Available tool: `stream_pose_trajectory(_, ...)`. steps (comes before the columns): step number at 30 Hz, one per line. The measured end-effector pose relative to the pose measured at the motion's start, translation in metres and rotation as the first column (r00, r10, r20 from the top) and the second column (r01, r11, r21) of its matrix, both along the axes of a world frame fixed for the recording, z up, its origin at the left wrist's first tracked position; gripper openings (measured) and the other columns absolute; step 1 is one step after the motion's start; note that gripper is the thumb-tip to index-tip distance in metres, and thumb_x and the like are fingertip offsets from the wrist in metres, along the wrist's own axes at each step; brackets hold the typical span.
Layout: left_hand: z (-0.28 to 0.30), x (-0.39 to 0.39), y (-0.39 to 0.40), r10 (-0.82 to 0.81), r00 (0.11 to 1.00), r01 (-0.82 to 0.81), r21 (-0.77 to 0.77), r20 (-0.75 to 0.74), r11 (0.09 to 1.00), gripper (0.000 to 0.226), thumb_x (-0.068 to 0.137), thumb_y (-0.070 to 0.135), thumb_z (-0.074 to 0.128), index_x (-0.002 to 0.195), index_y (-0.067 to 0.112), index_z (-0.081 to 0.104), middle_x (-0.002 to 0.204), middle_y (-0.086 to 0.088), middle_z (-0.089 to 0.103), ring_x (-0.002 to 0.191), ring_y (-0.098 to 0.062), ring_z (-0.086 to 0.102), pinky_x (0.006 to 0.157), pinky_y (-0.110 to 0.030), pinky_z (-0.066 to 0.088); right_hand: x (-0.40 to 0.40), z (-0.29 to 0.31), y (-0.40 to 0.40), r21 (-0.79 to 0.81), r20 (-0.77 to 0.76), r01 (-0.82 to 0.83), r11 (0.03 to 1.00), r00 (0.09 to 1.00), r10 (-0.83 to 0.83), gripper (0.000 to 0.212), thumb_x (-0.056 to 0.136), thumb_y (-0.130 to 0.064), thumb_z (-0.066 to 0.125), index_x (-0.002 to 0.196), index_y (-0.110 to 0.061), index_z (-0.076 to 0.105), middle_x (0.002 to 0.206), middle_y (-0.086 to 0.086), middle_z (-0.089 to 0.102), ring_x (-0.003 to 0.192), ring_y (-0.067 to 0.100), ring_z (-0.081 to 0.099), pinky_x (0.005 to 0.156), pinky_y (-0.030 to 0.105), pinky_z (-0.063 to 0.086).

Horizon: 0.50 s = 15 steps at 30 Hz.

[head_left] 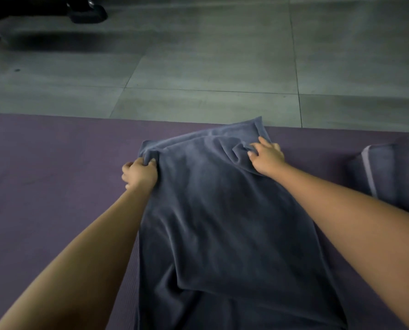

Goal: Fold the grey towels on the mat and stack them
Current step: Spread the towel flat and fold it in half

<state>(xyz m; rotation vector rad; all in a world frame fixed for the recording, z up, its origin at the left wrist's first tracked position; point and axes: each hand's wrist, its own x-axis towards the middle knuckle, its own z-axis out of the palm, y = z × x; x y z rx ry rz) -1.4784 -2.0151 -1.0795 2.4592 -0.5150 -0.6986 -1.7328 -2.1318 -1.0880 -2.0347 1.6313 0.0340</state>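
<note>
- Grey towel (222,210) in play, laid lengthwise down the middle of the purple mat (55,175), running from the near edge of the view up towards the mat's far edge.
- It looks doubled already: an upper layer ends in a fold line low in the view, with more towel showing beneath it.
- Left hand (139,173) is at the far left corner, fingers curled tight round a bunch of cloth — a firm grip, cloth gathered in the fist.
- Right hand (267,152) is at the far right corner, fingers bent and digging into the cloth, wrinkles puckering under them; it looks like a pinch, though the thumb is hidden.
- The far right corner stands a little peaked off the mat, so that end is not lying flat.
- My read: we're mid-fold on this towel, both far corners taken up, ready to be carried or squared off.
- Next move calls for both corners travelling together and evenly, landing edge on edge, then a smoothing pass to clear those creases near the right hand.
- Over at the right edge, folded grey towels (379,172) wait on the mat, well apart from the working towel — likely the stack this one joins.
- Beyond the mat, grey floor tiles (210,67).
</note>
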Motion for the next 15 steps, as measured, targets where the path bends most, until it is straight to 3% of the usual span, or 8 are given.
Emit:
stream_pose_trajectory(3, -0.002, 0.003, 0.005, -0.012, 1.0, 0.012, 0.011, -0.003, 1.0, 0.037, 0.097, 0.035, 0.047, 0.123, 0.01, 0.059, 0.145, -0.017, 0.028, 0.124, -0.04, 0.038, 0.106, -0.043, 0.031, -0.004, -0.013, 0.004, -0.08, -0.06, 0.074, 0.994, 0.995, -0.079, 0.048, 0.098, -0.037, 0.035, 0.145, -0.027, 0.031, 0.155, 0.003, 0.013, 0.137, 0.029, 0.018, 0.11, 0.039, 0.018)
stream_pose_trajectory(7, -0.002, 0.017, 0.011, 0.031, 0.991, -0.053, -0.165, -0.131, 0.985, 0.027, 0.093, 0.035, 0.056, 0.089, 0.009, 0.061, 0.126, -0.015, 0.052, 0.092, -0.032, 0.058, 0.09, -0.037, 0.047, -0.014, -0.013, -0.004, -0.06, 0.087, 0.342, 0.938, 0.938, -0.336, 0.041, 0.098, -0.038, 0.038, 0.135, -0.023, 0.048, 0.15, 0.008, 0.019, 0.133, 0.031, 0.023, 0.11, 0.037, 0.02)
stream_pose_trajectory(9, 0.001, 0.02, 0.011, 0.075, 0.938, -0.166, -0.249, -0.339, 0.954, 0.022, 0.091, 0.033, 0.06, 0.099, 0.013, 0.063, 0.115, -0.009, 0.063, 0.095, -0.028, 0.062, 0.089, -0.039, 0.051, -0.019, -0.01, -0.014, 0.028, 0.146, 0.362, 0.932, 0.921, -0.362, 0.044, 0.099, -0.036, 0.036, 0.134, -0.013, 0.049, 0.15, 0.013, 0.022, 0.134, 0.033, 0.026, 0.11, 0.036, 0.022)
stream_pose_trajectory(11, 0.005, 0.02, 0.01, 0.053, 0.846, -0.221, -0.259, -0.531, 0.94, 0.031, 0.091, 0.033, 0.061, 0.115, 0.013, 0.061, 0.114, -0.006, 0.063, 0.097, -0.025, 0.061, 0.084, -0.039, 0.051, -0.026, -0.01, -0.022, 0.147, 0.286, 0.393, 0.908, 0.861, -0.42, 0.043, 0.098, -0.035, 0.039, 0.13, -0.008, 0.053, 0.143, 0.016, 0.036, 0.127, 0.033, 0.041, 0.106, 0.035, 0.032)
stream_pose_trajectory(15, 0.018, 0.01, 0.003, 0.002, 0.807, -0.174, -0.236, -0.59, 0.956, 0.044, 0.092, 0.032, 0.06, 0.125, 0.005, 0.055, 0.115, -0.007, 0.06, 0.1, -0.026, 0.059, 0.082, -0.037, 0.048, -0.029, -0.006, -0.021, 0.365, 0.503, 0.435, 0.823, 0.652, -0.568, 0.035, 0.094, -0.028, 0.051, 0.125, -0.013, 0.058, 0.123, 0.007, 0.061, 0.11, 0.025, 0.058, 0.1, 0.038, 0.045)
